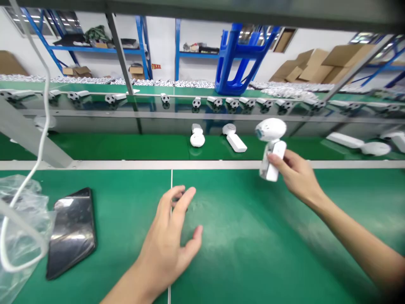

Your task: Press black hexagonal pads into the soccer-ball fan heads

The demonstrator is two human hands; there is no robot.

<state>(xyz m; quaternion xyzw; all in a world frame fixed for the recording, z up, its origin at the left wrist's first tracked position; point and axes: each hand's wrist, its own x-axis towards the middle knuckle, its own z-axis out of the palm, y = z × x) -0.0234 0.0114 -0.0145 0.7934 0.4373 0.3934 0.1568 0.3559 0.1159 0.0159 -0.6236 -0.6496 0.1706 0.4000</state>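
My right hand [299, 175] grips a white handheld device [271, 128] by its boxy handle, thumb across the front. Its rounded oval head points up, and it is held above the front edge of the green belt. Over the green worktop [126, 202], my left hand [171, 240] is empty, with fingers spread and slightly curled. On the belt behind lie similar white pieces: one with a round head [197, 140] facing me, another with its handle [236, 143] slanting to the right, and a third with a long handle [344, 139] at the right.
A black tablet-like panel [72, 232] and clear plastic bag [22, 198] lie at the left, with a white cable [47, 97] hanging over them. Several football-patterned pieces [217, 101] line a farther belt. A blue stool [232, 63] stands behind; a metal beam [202, 12] crosses overhead.
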